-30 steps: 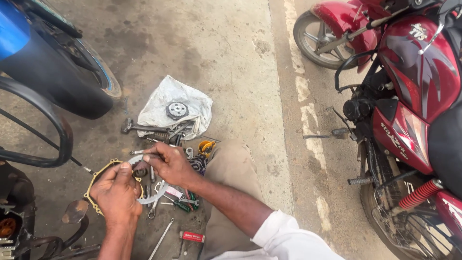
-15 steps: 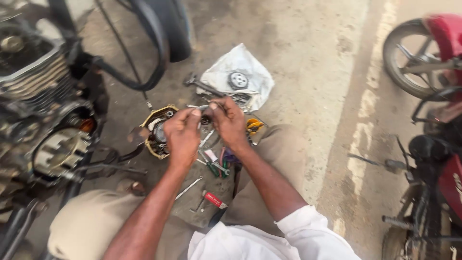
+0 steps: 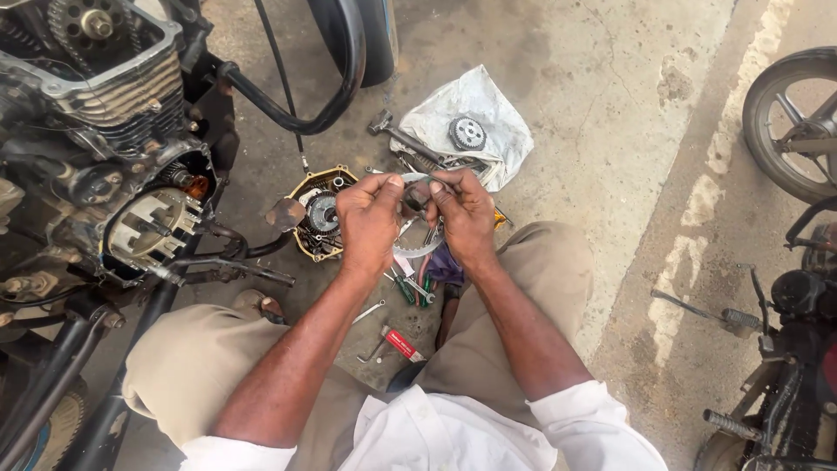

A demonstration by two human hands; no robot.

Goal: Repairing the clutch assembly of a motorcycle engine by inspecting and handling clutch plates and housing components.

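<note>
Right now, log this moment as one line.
left hand: holds small metal part | right hand: holds same part | below: tools on concrete | left: open engine

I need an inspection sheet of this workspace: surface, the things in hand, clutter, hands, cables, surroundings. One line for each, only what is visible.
Surface: bare concrete floor, stained, with a cracked pale strip on the right.
Job's things: small metal part held between both hands; its kind is too small to tell.
Clutter: engine cover, sprocket on a white bag, hand tools, red-handled tool.
Hands: left hand and right hand both pinch the part, above the knees.
Cables: black cable hangs by the opened engine.
Surroundings: motorcycle wheel at right; no other people seen.
</note>
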